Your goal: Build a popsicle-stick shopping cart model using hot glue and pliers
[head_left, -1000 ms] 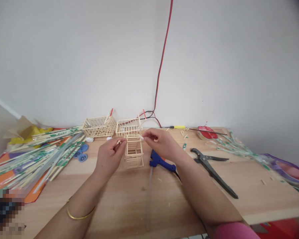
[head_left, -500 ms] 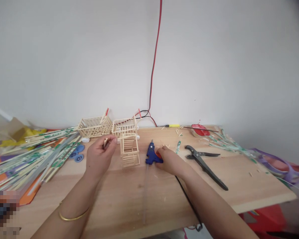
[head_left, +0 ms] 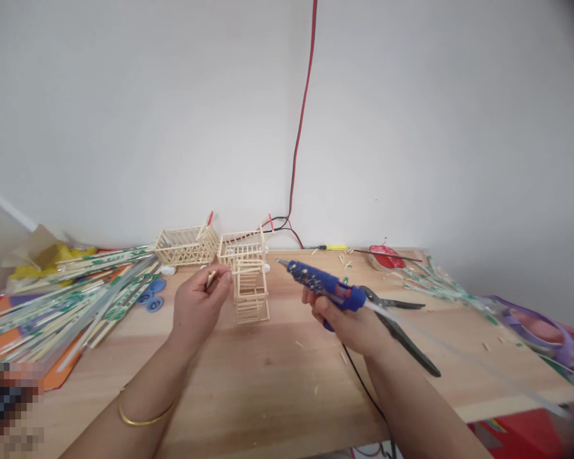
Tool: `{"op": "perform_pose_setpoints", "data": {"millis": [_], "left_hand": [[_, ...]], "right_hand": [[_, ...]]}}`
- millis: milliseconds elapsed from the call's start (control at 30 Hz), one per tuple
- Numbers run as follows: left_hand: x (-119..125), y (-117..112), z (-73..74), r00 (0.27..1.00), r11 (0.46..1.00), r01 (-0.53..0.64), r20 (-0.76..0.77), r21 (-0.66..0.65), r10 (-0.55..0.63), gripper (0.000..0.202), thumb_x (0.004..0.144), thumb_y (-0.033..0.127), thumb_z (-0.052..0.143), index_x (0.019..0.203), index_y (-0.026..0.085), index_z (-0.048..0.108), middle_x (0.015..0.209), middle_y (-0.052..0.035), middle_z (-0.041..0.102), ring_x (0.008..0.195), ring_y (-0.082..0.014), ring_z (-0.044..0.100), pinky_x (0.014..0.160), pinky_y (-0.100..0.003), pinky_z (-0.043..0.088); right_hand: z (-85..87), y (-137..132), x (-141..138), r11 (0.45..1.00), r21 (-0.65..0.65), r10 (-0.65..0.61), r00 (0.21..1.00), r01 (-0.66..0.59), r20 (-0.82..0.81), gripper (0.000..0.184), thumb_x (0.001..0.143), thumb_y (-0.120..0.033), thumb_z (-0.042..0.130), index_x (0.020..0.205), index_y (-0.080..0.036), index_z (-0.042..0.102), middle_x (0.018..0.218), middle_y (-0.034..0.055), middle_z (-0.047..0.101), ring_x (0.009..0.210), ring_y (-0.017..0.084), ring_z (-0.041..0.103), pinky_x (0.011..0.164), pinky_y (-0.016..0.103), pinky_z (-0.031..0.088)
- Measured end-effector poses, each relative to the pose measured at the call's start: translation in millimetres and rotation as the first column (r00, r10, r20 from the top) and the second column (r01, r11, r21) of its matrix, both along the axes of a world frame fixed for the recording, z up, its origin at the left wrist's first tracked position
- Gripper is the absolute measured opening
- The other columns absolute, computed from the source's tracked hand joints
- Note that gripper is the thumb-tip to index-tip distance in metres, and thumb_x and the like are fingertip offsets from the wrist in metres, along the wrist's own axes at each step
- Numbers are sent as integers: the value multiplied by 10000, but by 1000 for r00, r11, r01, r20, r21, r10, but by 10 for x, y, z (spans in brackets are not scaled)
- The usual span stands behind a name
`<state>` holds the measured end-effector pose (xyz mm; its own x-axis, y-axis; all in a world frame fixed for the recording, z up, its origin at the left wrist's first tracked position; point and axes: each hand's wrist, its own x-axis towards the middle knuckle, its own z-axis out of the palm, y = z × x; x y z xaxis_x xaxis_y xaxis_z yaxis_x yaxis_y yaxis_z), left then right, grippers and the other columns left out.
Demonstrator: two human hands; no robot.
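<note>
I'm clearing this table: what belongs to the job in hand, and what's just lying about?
Likely the job's:
glue gun, in the right hand
stick piece, in the left hand
nearest frame
wrapped sticks, probably stock

Likely just lying about:
cutters
blue discs
wood scraps

No wording, brand or number can be read. Green printing runs along the clear stick wrappers [head_left: 132, 296] heaped at the left of the worktop [head_left: 249, 395], its characters too small and blurred to make out. Similar green marks on the crumpled wrappers [head_left: 452, 297] at the right are equally illegible.
</note>
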<state>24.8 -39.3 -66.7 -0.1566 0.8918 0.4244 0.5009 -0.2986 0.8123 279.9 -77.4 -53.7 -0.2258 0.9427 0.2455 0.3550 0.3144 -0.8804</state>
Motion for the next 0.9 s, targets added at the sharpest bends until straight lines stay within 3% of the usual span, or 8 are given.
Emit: {"op": "perform_pose_setpoints", "data": {"millis": [100, 233, 367, 900], "left_hand": [[8, -9, 11, 999, 1000, 8, 39, -23, -7, 188, 783, 337, 575, 762, 161, 636, 618, 30, 542, 561, -101, 455, 539, -195, 385], [-1, 2, -5, 996, 998, 23, 90, -57, -18, 187, 790, 344, 574, 751, 167, 620, 605, 37, 503, 562, -100, 428, 528, -195, 370], [-8, 7, -33, 988, 996, 43, 155, -83, -29, 182, 789, 344, 585, 753, 168, 610, 605, 43, 478, 556, -91, 398, 516, -191, 349], [33, -12, -15, 975, 988, 85, 214, -130, -56, 184, 784, 336, 576, 740, 160, 606, 576, 51, 447, 521, -82, 359, 497, -199, 316]], "right_hand": [[40, 16, -155, 1000, 9, 25, 998, -26, 66, 288, 839, -461, 527, 731, -195, 509, 669, -8, 482, 615, 127, 455, 572, 251, 393], [-40, 58, -205, 1000, 17, -16, 997, 15, 74, 283, 838, -423, 529, 683, -194, 469, 624, -26, 436, 586, 114, 426, 555, 235, 369], [-110, 64, -201, 999, 8, -39, 995, 39, 90, 237, 815, -385, 569, 696, -195, 492, 612, -25, 459, 575, 115, 435, 541, 229, 366], [-55, 27, -251, 993, -5, -113, 985, 115, 126, 260, 773, -400, 589, 637, -209, 477, 578, -21, 469, 540, 128, 449, 517, 241, 395]]}}
